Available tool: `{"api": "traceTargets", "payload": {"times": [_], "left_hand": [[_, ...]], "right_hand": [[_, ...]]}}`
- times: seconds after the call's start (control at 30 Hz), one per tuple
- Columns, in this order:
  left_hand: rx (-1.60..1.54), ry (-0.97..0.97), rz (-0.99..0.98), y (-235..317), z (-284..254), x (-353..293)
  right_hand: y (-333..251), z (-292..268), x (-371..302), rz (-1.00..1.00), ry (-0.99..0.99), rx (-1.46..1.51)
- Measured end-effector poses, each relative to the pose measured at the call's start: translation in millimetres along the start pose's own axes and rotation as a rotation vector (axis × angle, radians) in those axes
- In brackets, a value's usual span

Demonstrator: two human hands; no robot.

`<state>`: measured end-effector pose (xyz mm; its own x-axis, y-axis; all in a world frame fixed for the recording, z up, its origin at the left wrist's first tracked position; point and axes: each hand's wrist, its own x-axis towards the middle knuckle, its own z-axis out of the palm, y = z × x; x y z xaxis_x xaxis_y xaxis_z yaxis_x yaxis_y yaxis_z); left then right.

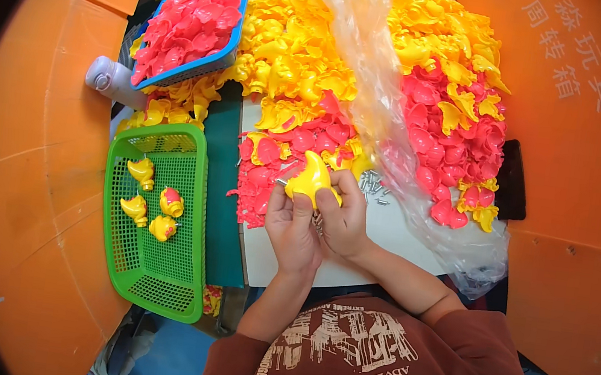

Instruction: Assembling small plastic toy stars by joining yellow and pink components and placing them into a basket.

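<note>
Holding one yellow piece (309, 179) at the centre of the frame, you have the grip of both your left hand (292, 236) and your right hand (343, 223) closed on it. A short metallic tip pokes out at its left; your fingers cover its lower part, so its full outline can't be made out.

Left of centre, the green basket (163, 264) carries four yellow assemblies (134, 210), some with pink patches. In the upper left, the blue basket (212, 63) is piled with pink shells (198, 15) above its rim; whatever lies beneath them is hidden. A pale bottle (111, 79) leans just beside it.

Clear plastic (371, 83) runs from the top edge down to the right of your hands, blurring what is under it. Yellow shells (277, 44) heap up behind and are cut off by the top edge. Small metal pins (374, 187) lie on the white worktop (418, 247) near your right hand, too crowded to count. At right, a dark flat object (514, 181) is partly hidden by the pink heap.
</note>
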<state>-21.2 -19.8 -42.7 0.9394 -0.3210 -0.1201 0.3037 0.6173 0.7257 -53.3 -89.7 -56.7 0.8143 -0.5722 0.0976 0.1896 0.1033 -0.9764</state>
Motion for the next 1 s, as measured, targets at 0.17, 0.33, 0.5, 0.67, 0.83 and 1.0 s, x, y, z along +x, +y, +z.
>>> {"api": "traceTargets", "payload": {"times": [0.17,0.33,0.5,0.67,0.83,1.0], "left_hand": [[0.090,0.049,0.104,2,-5,4],[0.075,0.207,0.331,52,-51,43],[-0.386,0.338,0.195,94,-49,47],[0.384,-0.115,0.183,29,-6,27],[1.205,-0.560,0.619,8,2,33],[0.961,-0.292,0.237,3,-47,36]], "right_hand": [[-10,7,10,0.002,-0.062,-0.059],[-29,-50,59,-0.520,0.141,-0.778],[-35,-150,96,-0.397,0.502,-1.592],[-49,-125,86,-0.212,0.447,-0.930],[-38,-45,47,0.105,-0.239,-0.004],[-19,-32,59,0.055,-0.250,-0.177]]}}
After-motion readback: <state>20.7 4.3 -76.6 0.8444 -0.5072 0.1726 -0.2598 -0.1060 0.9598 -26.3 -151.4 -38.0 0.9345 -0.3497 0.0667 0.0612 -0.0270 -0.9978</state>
